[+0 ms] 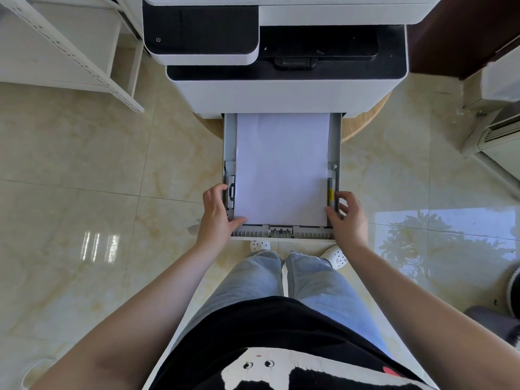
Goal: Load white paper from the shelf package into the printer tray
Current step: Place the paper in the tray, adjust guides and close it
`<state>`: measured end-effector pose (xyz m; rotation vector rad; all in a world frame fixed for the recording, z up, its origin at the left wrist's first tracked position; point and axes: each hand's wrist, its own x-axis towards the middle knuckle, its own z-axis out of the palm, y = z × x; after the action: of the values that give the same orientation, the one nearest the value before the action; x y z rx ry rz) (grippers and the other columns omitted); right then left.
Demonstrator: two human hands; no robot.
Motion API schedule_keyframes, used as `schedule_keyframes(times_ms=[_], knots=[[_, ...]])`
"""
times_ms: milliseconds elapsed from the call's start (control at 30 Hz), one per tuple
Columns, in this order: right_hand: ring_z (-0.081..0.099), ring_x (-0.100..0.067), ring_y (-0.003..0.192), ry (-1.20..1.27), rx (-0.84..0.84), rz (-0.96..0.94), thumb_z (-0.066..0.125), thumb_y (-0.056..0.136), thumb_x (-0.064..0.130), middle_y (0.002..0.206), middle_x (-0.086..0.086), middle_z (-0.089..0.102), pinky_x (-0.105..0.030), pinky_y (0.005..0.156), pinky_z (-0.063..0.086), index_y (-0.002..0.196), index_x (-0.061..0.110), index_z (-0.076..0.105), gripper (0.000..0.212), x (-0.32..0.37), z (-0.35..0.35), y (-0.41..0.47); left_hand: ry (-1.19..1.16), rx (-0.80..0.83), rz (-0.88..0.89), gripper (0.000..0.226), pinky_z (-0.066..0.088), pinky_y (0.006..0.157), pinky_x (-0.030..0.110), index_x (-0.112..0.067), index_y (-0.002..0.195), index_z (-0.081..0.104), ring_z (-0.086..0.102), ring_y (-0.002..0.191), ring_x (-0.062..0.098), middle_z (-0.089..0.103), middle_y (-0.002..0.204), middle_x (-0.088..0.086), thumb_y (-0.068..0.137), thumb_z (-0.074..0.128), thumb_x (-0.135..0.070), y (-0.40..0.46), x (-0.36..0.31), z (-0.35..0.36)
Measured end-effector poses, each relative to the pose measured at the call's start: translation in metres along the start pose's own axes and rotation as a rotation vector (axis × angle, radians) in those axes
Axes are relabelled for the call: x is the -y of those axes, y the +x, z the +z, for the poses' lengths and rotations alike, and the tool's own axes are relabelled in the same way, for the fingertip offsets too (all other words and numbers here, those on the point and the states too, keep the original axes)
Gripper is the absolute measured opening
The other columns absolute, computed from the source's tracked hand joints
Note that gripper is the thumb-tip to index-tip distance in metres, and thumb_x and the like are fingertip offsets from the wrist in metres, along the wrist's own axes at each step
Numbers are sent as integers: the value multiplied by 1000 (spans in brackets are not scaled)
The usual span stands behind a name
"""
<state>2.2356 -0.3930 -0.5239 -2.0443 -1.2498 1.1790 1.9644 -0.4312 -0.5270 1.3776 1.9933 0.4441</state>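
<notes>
The grey printer tray [336, 136] is pulled out of the white printer [281, 94] toward me. A stack of white paper [282, 167] lies flat inside it, between the side guides. My left hand [216, 213] rests at the tray's near left corner, thumb on the paper's corner and fingers curled over the left guide. My right hand [347, 218] sits at the near right corner, thumb touching the paper's edge and fingers by the yellow-marked right guide. The shelf package is not in view.
A white metal shelf [70, 52] stands at the far left. The printer sits on a round wooden stand [365, 119]. A white appliance [495, 128] is at the right. My feet in white clogs [336, 256] stand under the tray front on a glossy tiled floor [98, 192].
</notes>
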Motion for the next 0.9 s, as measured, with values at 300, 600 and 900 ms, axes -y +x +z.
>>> schedule_keyframes(times_ms=[300, 600, 900], knots=[[63, -31, 102, 88, -112, 107, 56, 90, 23, 107, -9, 70, -51, 92, 49, 100, 7, 68, 22, 11, 3, 0, -149, -288, -106, 27, 47, 86, 31, 0, 108, 68, 63, 92, 27, 69, 104, 15, 86, 65, -16, 16, -15, -2], [65, -25, 107, 274, -193, 238, 64, 84, 13, 111, -12, 72, -41, 96, 51, 98, 6, 73, 18, 17, 13, 3, -531, -310, -414, 28, 50, 88, 23, -7, 107, 72, 67, 100, 17, 72, 111, 9, 80, 71, -13, 22, -18, 4], [60, -6, 66, 304, -209, 281, 68, 80, 13, 73, 8, 67, -22, 66, 48, 67, 20, 66, 16, 23, 11, 7, -656, -276, -512, 11, 47, 67, 15, -18, 84, 73, 67, 82, 12, 72, 86, -2, 74, 77, -17, 29, -13, 0]])
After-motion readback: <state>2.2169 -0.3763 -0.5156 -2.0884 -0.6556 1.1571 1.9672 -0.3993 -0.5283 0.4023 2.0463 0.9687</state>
